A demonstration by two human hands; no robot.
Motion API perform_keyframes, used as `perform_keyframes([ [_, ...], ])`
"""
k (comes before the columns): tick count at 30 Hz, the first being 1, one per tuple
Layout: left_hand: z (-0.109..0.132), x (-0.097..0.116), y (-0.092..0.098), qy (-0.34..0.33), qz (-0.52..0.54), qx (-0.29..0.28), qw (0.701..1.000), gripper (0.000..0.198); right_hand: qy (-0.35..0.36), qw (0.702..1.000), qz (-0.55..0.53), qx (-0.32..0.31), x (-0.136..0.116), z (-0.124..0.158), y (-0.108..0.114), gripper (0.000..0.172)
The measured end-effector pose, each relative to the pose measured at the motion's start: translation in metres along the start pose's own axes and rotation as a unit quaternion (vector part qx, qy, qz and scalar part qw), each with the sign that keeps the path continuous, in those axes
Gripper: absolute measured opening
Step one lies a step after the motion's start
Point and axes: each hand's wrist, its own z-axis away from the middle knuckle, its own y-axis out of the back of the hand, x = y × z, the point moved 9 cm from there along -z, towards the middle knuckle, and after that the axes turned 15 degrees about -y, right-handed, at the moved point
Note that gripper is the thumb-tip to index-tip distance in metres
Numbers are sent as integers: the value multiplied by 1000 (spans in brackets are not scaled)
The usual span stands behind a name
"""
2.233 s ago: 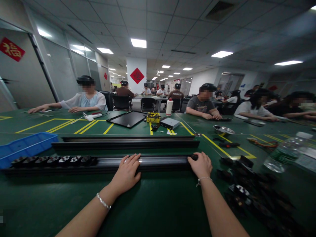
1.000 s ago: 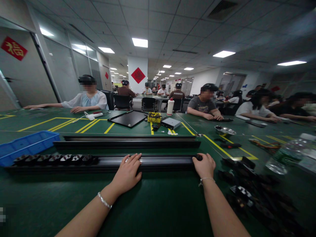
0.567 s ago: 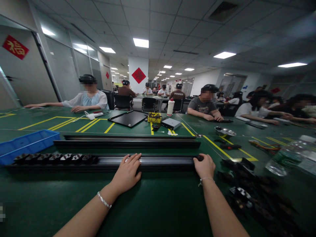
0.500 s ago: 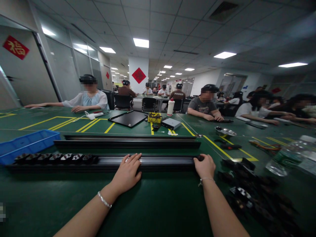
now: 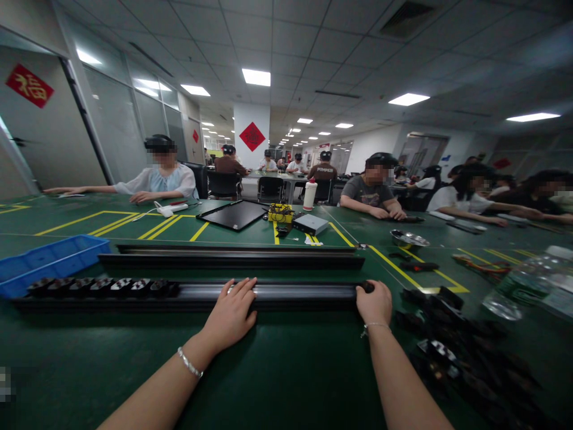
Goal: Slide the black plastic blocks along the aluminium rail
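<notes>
A long black metal channel (image 5: 304, 294) lies across the table in front of me. Several black socket modules (image 5: 122, 288) with metal contacts sit in a row in its left half. My left hand (image 5: 230, 313) rests on the middle of the channel, palm down with fingers stretched out. At the channel's right end, my right hand (image 5: 376, 303) is closed round a small black part (image 5: 368, 286) that looks like another socket module. Most of that part is hidden by the fingers. Beside my right forearm lies a heap of similar black modules (image 5: 474, 364), partly blurred.
Two more black channels (image 5: 233, 261) lie just behind mine. A blue plastic bin (image 5: 54, 263) stands at the left, a water bottle (image 5: 519, 286) at the right. Farther back are a metal bowl (image 5: 409, 238), a black panel (image 5: 235, 215) and seated co-workers.
My right hand has shifted slightly to the right with the small black part. My left hand and the channel stay where they were.
</notes>
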Motion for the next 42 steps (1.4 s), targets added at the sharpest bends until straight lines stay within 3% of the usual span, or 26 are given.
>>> perform_keyframes([
  [18,-1,1,1,3,-5,-7,1000,22,-68,997,-7,-22,10,-4,1,43],
  [42,0,1,2,1,1,8,1000,21,-55,998,-24,5,23,-19,5,45],
])
